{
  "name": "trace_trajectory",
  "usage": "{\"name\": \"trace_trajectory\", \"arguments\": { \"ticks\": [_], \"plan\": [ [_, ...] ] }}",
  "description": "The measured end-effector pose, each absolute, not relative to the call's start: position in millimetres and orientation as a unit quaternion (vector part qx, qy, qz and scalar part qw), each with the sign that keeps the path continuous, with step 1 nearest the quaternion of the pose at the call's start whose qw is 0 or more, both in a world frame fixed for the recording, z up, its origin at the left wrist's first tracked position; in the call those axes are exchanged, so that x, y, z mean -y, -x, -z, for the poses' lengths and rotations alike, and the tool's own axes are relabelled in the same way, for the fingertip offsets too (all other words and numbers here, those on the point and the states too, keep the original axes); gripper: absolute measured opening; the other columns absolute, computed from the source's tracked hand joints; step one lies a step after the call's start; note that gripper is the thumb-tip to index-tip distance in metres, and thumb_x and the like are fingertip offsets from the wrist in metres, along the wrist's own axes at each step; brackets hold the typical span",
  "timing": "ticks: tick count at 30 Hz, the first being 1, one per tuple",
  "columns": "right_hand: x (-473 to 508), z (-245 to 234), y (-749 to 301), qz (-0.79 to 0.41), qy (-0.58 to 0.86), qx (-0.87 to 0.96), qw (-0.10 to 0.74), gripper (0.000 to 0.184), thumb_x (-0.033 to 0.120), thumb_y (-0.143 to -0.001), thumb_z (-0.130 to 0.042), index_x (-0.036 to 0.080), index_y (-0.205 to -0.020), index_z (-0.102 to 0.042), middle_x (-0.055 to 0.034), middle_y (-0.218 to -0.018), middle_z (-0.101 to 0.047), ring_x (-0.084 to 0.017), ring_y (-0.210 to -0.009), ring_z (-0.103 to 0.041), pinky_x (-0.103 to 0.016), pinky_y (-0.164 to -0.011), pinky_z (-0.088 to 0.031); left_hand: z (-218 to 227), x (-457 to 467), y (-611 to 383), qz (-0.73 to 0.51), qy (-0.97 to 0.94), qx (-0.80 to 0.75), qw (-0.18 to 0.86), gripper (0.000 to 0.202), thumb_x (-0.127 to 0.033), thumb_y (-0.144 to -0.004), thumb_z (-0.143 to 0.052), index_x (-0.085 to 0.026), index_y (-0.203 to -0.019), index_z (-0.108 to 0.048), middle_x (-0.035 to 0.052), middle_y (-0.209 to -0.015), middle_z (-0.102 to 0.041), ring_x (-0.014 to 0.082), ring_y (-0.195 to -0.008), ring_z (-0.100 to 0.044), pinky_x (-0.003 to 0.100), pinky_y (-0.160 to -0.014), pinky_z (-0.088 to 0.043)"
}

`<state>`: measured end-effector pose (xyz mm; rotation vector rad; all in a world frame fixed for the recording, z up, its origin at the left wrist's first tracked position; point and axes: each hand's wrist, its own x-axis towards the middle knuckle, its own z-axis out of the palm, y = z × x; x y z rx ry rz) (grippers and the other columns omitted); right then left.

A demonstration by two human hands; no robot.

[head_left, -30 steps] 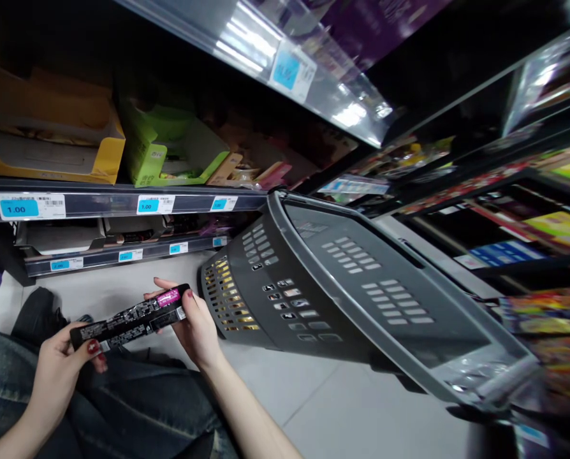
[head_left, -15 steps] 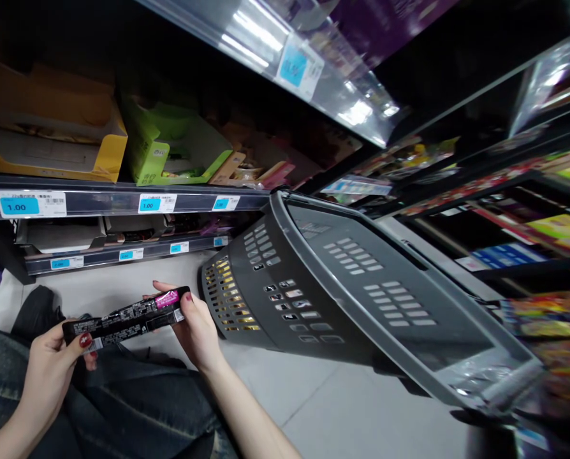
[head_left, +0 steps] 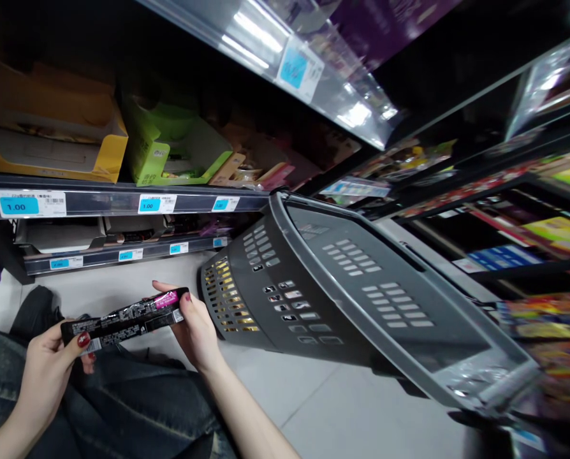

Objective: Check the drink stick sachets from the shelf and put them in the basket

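The long black glossy packet with a pink label [head_left: 122, 317] is held slightly flatter and further left than a second ago, its ends clamped by the left hand [head_left: 46, 376] and the right hand [head_left: 196, 331] above the blue denim lap [head_left: 132, 408]. The perforated wall of the tilted grey plastic basket [head_left: 342, 299] is found just beside the right knuckles; pale floor tile [head_left: 323, 411] is left open below, the price-tagged shelf rail [head_left: 103, 204] well above.

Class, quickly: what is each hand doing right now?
Left hand: closed on one end of the black packet.
Right hand: closed on the packet's other end.
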<state>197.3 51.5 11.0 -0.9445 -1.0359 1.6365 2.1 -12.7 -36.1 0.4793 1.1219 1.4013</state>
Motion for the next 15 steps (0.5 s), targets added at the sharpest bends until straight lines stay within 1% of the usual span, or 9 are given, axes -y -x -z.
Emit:
{"name": "trace_trajectory", "arguments": {
  "ticks": [3,8,11,15],
  "plan": [
    [-51.9,-10.4,-197.0,-0.662,0.396,0.421,0.478,0.041,0.053,-0.079,-0.059,0.019,-0.099,-0.071,-0.0041,-0.068,-0.065,-0.016,-0.060,-0.058,-0.027,-0.058,-0.049,34.5,12.6,-2.2,-0.600,-0.197,-0.491,0.600,0.027,-0.034,-0.056,-0.081,-0.014,-0.056,-0.064,-0.0003,-0.045,-0.057,0.0121,-0.040,-0.050,0.021,-0.039,-0.043],
    [-51.2,-11.5,-196.7,-0.669,0.394,0.414,0.476,0.038,0.052,-0.079,-0.059,0.022,-0.097,-0.072,-0.0039,-0.069,-0.065,-0.016,-0.059,-0.057,-0.027,-0.057,-0.049,30.3,11.4,-3.2,-0.590,-0.185,-0.498,0.608,0.028,-0.035,-0.055,-0.082,-0.014,-0.055,-0.063,-0.0008,-0.044,-0.056,0.0122,-0.038,-0.049,0.021,-0.037,-0.043],
    [-51.3,-12.1,-196.5,-0.669,0.403,0.410,0.472,0.039,0.053,-0.078,-0.059,0.021,-0.097,-0.072,-0.0048,-0.071,-0.065,-0.016,-0.060,-0.058,-0.028,-0.057,-0.050,28.6,10.9,-3.7,-0.583,-0.175,-0.505,0.611,0.031,-0.037,-0.052,-0.083,-0.014,-0.055,-0.063,-0.0008,-0.042,-0.055,0.0121,-0.036,-0.048,0.021,-0.035,-0.041],
    [-52.4,-12.3,-196.6,-0.672,0.394,0.408,0.476,0.038,0.051,-0.079,-0.060,0.020,-0.097,-0.072,-0.0047,-0.071,-0.064,-0.016,-0.061,-0.058,-0.027,-0.057,-0.050,26.9,10.8,-3.9,-0.576,-0.172,-0.511,0.615,0.031,-0.038,-0.053,-0.082,-0.014,-0.055,-0.062,-0.0007,-0.041,-0.054,0.0120,-0.036,-0.048,0.021,-0.035,-0.041]
  ]
}}
